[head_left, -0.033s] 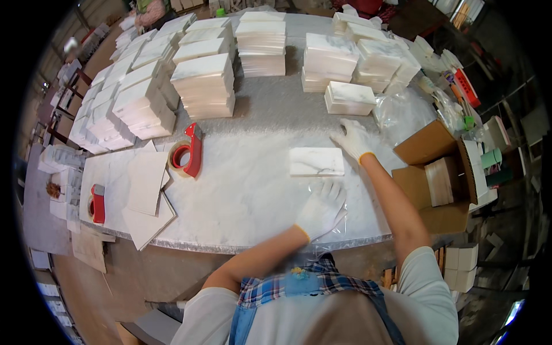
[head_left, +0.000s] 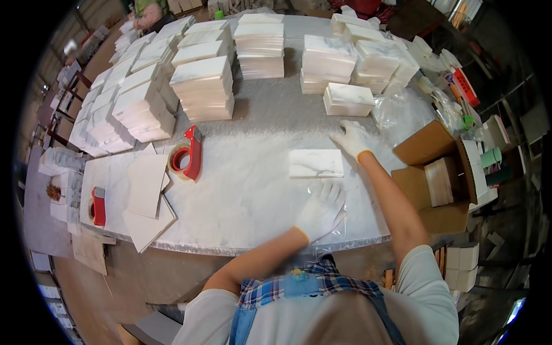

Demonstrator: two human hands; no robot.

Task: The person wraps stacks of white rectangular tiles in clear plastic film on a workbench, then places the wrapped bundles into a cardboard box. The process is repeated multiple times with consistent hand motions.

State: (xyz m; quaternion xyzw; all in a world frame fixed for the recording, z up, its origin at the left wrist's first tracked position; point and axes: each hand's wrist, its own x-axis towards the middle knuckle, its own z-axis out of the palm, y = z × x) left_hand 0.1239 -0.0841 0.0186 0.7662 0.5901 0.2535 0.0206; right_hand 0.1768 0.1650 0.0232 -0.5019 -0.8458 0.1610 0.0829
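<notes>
One white marble tile point(head_left: 310, 164) with grey veining lies flat on the table in front of me. My left hand point(head_left: 321, 210), in a white glove, rests just nearer than the tile with its fingers stretched out. Clear plastic film point(head_left: 340, 231) shows under and beside that hand. Past the tile's right end, my gloved right hand point(head_left: 352, 140) is over the tabletop, thumb and fingers apart and nothing visible in them. A short stack of tiles point(head_left: 348, 99) stands just beyond its fingertips.
Tall tile stacks point(head_left: 201, 86) line the far and left sides. Two red tape dispensers point(head_left: 195, 155) and cardboard sheets point(head_left: 146, 184) lie at left. At right are plastic bags point(head_left: 402, 115) and an open carton point(head_left: 422, 144) containing tiles. Another person point(head_left: 150, 14) is at far left.
The view has shifted very slightly. Both hands and the tile stay where they were.
</notes>
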